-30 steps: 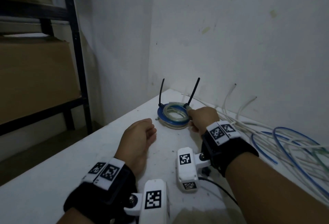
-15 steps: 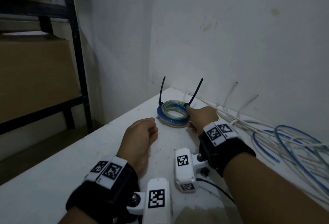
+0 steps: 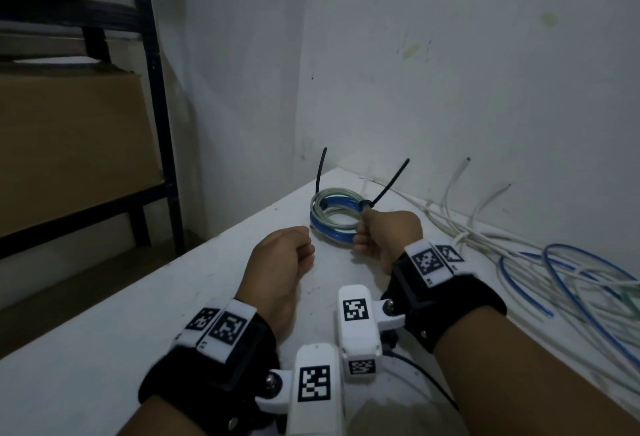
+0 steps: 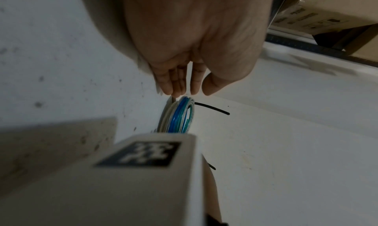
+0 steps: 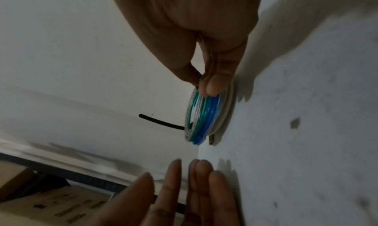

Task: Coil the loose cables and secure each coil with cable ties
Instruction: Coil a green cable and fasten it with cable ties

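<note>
A small coil of blue, teal and pale cable sits at the far corner of the white table. Two black cable ties bind it, with tails pointing up: the left tie and the right tie. My right hand pinches the coil's near right rim just below the right tie's head. In the right wrist view its thumb and fingertips clamp the coil. My left hand hovers just left of the coil, fingers straight, holding nothing.
Loose white and blue cables sprawl along the wall on the table's right side. A black metal rack with a cardboard box stands to the left, past the table's edge. Walls close off the corner behind the coil.
My right hand's fingers have moved from beside the right tie's head down onto the coil's rim. The left hand has edged slightly closer to the coil.
</note>
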Demonstrator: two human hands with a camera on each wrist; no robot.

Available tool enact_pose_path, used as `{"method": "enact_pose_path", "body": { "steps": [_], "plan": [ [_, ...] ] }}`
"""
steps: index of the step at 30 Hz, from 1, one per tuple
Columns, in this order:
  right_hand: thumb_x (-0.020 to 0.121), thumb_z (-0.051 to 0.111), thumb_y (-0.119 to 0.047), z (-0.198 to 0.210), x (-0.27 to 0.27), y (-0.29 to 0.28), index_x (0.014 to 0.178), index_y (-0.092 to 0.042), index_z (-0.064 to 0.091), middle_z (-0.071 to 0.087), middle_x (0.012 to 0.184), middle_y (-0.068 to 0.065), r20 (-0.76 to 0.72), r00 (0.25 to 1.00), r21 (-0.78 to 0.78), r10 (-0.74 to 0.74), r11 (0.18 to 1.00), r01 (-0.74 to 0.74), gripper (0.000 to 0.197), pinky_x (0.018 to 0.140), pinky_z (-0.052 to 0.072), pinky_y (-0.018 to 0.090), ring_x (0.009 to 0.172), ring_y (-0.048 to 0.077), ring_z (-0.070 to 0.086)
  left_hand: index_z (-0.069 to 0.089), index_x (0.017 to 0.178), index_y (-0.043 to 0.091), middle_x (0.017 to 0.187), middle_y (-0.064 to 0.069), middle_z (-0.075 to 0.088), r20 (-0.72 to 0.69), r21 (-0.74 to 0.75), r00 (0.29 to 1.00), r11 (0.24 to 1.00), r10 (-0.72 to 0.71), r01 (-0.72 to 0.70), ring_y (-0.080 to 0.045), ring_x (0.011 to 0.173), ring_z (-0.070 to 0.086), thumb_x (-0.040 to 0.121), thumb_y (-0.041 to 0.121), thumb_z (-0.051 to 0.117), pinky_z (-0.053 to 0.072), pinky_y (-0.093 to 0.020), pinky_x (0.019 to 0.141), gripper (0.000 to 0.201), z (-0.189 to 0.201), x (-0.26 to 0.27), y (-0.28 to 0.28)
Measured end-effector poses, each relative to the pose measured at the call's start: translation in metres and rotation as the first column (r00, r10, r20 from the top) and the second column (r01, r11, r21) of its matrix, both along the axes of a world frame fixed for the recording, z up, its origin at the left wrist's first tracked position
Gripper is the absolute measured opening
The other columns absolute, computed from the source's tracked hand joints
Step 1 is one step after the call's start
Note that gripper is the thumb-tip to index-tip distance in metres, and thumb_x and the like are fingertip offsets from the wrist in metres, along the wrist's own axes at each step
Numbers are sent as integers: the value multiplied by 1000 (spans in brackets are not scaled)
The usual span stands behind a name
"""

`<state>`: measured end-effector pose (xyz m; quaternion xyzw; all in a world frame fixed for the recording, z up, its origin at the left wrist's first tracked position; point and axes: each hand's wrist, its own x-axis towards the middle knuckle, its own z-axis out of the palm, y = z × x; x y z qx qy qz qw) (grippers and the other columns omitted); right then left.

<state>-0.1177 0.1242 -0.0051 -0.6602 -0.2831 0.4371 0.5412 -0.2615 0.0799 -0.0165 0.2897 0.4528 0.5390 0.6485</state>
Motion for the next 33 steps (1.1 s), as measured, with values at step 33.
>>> {"method": "enact_pose_path", "body": {
  "steps": [33],
  "plan": [
    [85, 52, -15, 0, 20, -6, 64, -8, 48, 48, 56, 9, 246, 965, -122, 88, 991, -59, 23, 42, 30, 21, 43, 19, 42, 59, 122, 17, 129, 0, 59, -46, 130, 965, 956, -260, 264, -17, 120, 53, 94, 23, 52, 36, -35, 109, 29, 5, 5, -10]
  ]
}}
